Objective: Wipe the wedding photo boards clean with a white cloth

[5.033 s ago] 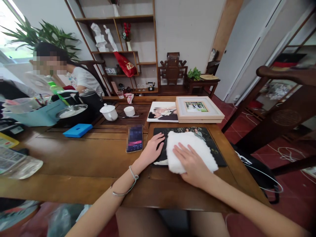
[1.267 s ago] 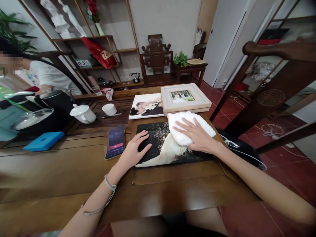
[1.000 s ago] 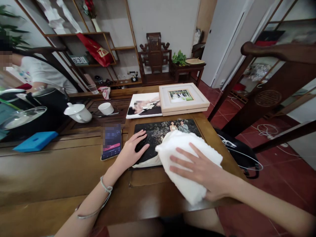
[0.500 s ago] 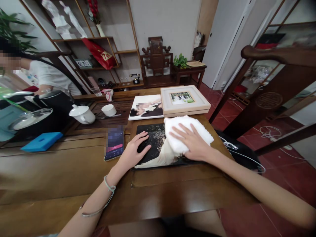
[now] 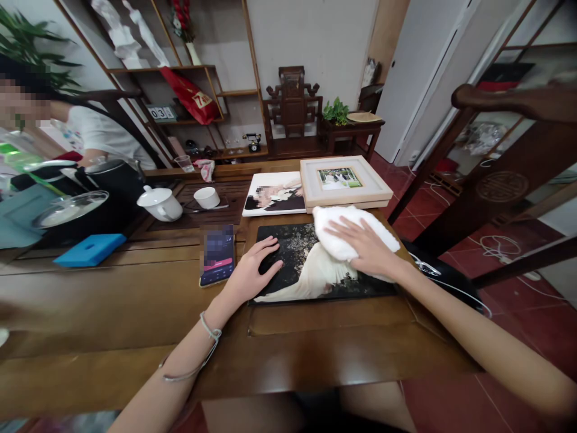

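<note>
A black photo panel [image 5: 293, 249] showing a pale, flowing dress lies flat on the wooden table. My left hand [image 5: 256, 270] rests on its left edge, fingers stretched out and thumb apart, holding nothing. Over the upper right part of the panel my right hand [image 5: 367, 243] lies flat with spread fingers on a folded white towel [image 5: 331, 243], pressing it down. The towel hides the panel's upper right area. Just left of my left hand is a phone [image 5: 217, 261] with a lit screen.
Behind the panel sit a smaller photo print [image 5: 274, 204] and a framed picture box [image 5: 383, 195]. To the left are a white lidded cup [image 5: 160, 204], a small white bowl [image 5: 206, 198], a blue block [image 5: 90, 251] and a kettle. Another person sits far left. A wooden chair [image 5: 500, 180] stands right.
My right hand and the white towel have moved away from me across the panel, uncovering more of the pale dress and the lower right part. The left hand stays at the panel's left edge.
</note>
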{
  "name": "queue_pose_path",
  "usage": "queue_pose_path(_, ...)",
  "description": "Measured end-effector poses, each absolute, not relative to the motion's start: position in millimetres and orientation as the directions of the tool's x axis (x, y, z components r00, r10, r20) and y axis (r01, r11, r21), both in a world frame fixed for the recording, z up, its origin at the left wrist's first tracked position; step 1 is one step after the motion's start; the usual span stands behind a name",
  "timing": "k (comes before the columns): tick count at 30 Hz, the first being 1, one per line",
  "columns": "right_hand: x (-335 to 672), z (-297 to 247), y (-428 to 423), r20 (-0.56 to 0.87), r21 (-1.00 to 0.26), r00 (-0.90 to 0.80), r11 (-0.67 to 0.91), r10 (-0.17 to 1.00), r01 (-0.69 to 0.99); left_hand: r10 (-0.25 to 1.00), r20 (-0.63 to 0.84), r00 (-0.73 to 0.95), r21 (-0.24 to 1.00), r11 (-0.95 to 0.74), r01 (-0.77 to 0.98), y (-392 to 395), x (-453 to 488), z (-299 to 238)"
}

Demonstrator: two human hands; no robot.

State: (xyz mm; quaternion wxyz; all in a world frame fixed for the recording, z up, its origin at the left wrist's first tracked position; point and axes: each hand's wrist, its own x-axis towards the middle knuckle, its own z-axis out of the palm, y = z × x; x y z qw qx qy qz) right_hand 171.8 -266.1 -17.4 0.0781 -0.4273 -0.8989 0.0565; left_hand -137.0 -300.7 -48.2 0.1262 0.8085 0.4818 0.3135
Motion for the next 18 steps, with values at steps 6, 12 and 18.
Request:
queue_pose_path(6,144.5,-17.9,-281.6,0.055,-0.094,-0.510,0.513,0.858,0.853,0.845,0.413,0.340,0.502,-0.523,0.689,-298.3,-137.2,-51.9)
queue_pose_path(12,108.6,-14.0,-340.3,0.011,-0.160,-0.851,0.841,0.525,0.516,0.836,0.402,0.374,0.509,-0.543,0.667,-295.4,-139.8,-53.3)
queue_pose_path(18,141.4,-17.4,-310.4,0.044,-0.121,-0.686,0.685,0.726,0.718,0.831,0.433,0.351,0.510,-0.546,0.665,-295.5,-140.6,-55.4)
